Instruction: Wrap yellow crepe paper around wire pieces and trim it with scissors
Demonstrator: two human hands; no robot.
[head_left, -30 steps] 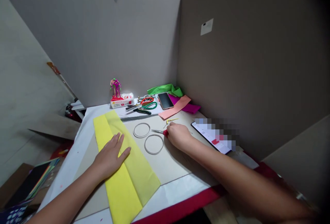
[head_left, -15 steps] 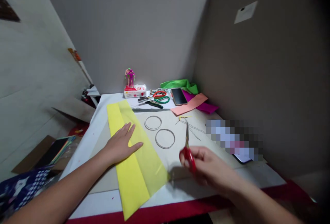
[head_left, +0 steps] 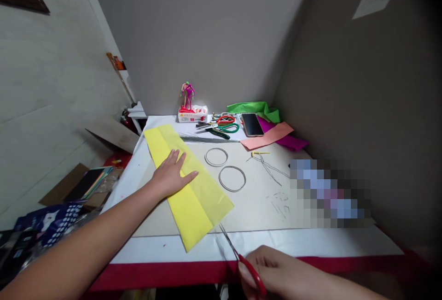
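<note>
- We press our left hand flat on the yellow sheet; this grip is spread wide, thumb apart from the fingers, grasping nothing.
- With our right hand we hold the red-handled scissors; this grip is curled closely around the handles.
- We see the yellow sheet slanting across the left part of the grey board, its near end reaching past the board's edge onto the white cloth of the surface.
- Our scissors point away from us, tips just beside the sheet's near edge; we cannot tell whether they touch it.
- Right of the sheet we have two wire rings, the farther ring and the nearer ring, lying apart on the board.
- Farther right lies a yellow-tipped wire piece.
- At the back we see green-handled scissors, a phone, a salmon strip and green material.
- Near the back left, a small figure stands at a white-and-red packet.
</note>
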